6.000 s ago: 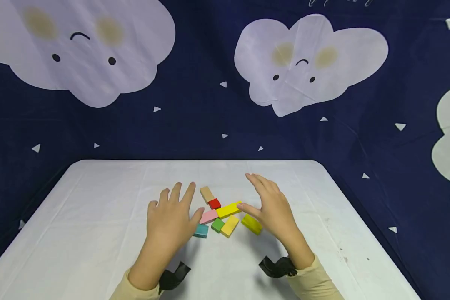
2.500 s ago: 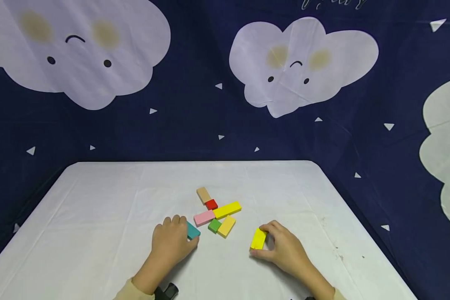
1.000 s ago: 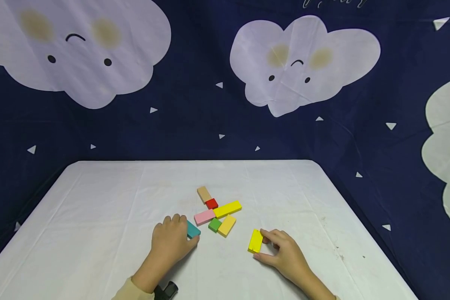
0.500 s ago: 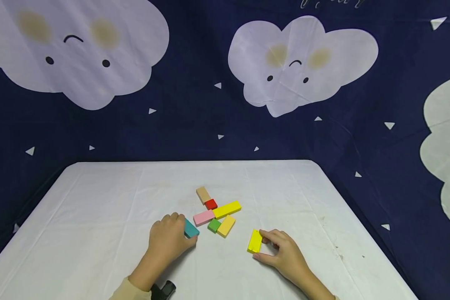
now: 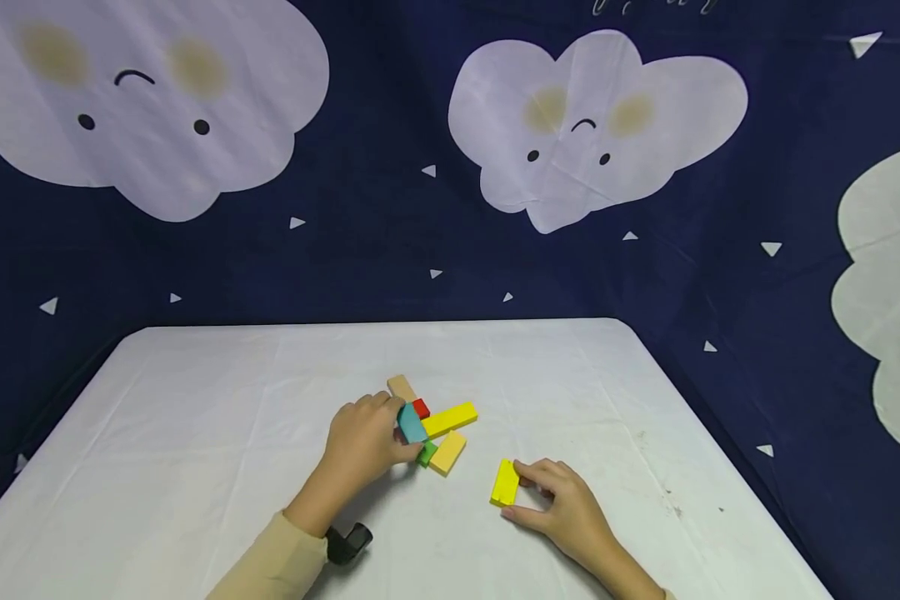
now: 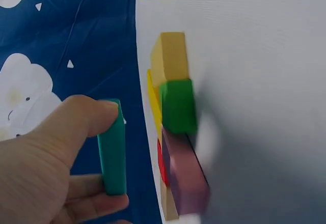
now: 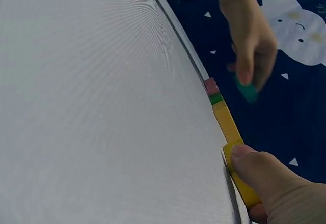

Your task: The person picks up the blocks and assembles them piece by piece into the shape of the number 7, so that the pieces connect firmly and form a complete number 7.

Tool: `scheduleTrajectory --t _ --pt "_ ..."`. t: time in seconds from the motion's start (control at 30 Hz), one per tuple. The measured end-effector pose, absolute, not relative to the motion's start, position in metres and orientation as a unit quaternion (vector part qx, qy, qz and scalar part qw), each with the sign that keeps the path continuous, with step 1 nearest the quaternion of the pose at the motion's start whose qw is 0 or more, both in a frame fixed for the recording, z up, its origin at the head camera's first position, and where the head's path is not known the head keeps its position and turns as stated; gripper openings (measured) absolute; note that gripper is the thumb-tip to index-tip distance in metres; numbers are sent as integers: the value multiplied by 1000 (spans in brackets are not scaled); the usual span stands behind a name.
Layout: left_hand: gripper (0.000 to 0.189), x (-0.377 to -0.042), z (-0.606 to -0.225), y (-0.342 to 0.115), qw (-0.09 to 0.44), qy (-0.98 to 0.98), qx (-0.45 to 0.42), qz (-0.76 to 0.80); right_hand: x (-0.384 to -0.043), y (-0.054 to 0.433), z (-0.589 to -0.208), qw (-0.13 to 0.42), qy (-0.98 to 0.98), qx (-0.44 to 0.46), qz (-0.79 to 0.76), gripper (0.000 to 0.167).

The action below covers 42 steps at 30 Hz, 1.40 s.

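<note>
Between the thumb and fingers of my left hand (image 5: 363, 442) is a teal block (image 5: 412, 423), held up above the table. Below it a pink block (image 6: 186, 175) lies on the cloth, mostly hidden in the head view. My right hand (image 5: 570, 508) pinches a bright yellow block (image 5: 505, 483) near the table surface, apart from the cluster. That cluster holds a green block (image 5: 427, 453), a pale yellow block (image 5: 447, 454), a long yellow block (image 5: 450, 420), a red block (image 5: 421, 408) and a tan block (image 5: 401, 387).
A white cloth covers the table (image 5: 195, 467). Behind its far edge hangs a dark blue curtain (image 5: 375, 275) printed with clouds and small triangles. A black strap (image 5: 348, 544) sits at the left wrist.
My left hand has lifted the teal block from the table and carried it right and away from me, over the pink block. My right hand has kept its hold on the yellow block.
</note>
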<state>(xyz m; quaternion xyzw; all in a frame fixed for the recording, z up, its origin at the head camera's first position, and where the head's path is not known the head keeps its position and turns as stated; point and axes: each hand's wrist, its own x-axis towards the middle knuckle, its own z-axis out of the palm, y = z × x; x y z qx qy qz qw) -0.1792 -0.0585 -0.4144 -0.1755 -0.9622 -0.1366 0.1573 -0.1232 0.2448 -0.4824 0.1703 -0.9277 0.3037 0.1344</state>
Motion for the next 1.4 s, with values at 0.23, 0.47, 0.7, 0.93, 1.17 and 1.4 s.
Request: scheduleTrajectory --t 0.23,0.47,0.7,0.93,1.17,1.4 --pt "64 -203 -411 -29 88 -953 -240 -163 -123 243 -482 146 -927 173 298 60" --pt "68 -218 -412 4 36 -947 -289 -133 -122 243 -481 157 -926 182 292 59" --pt "66 -231 -414 38 7 -935 -333 -119 -122 244 -483 155 -927 179 291 57" --pt "67 -238 -425 62 -26 -927 -357 -113 -121 245 -484 151 -928 174 294 56" --pt "67 -244 -429 71 -57 -920 -369 -116 -122 244 -484 155 -927 178 290 52" --pt "64 -247 -429 67 -96 -914 -366 -146 -124 244 -483 159 -926 188 287 53"
